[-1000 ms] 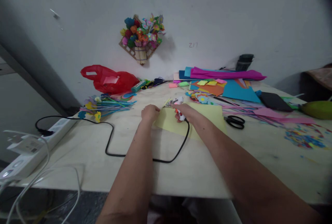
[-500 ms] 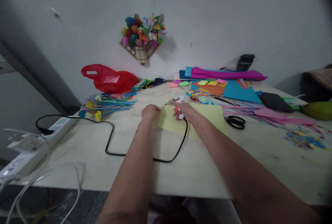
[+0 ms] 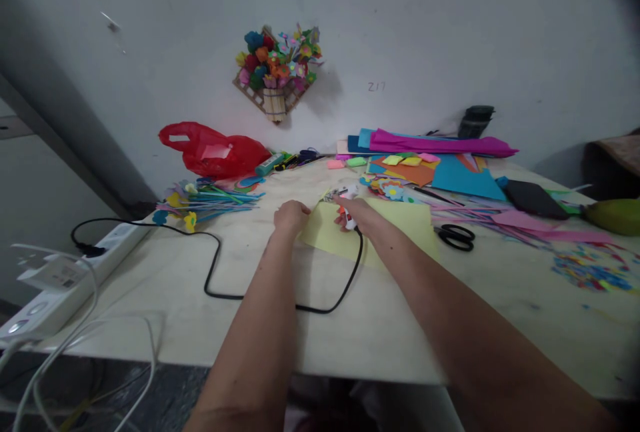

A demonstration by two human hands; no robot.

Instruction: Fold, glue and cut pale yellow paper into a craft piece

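My right hand (image 3: pixel 353 213) is wrapped round a white and orange hot glue gun (image 3: pixel 350 219), its metal tip pointing left over the top left part of a yellow sheet (image 3: pixel 400 219). From its grip a black cord (image 3: pixel 345 289) loops left across the table. At the sheet's left edge is my left hand (image 3: pixel 291 216), fingers bent and closed on that edge. Its fingertips are small and partly hidden. Right of the sheet lie black-handled scissors (image 3: pixel 457 237). Several paper flowers (image 3: pixel 390 189) rest just behind the glue gun.
Flowers on stems (image 3: pixel 205 202) and a red plastic bag (image 3: pixel 210 152) lie back left. A power strip (image 3: pixel 110 249) with cables runs along the left edge. Coloured sheets (image 3: pixel 465 177), a dark flat object (image 3: pixel 535 199) and paper scraps (image 3: pixel 593 270) are to the right.
The view has shifted very slightly. Both hands, the glue gun and the yellow sheet keep nearly the same positions.
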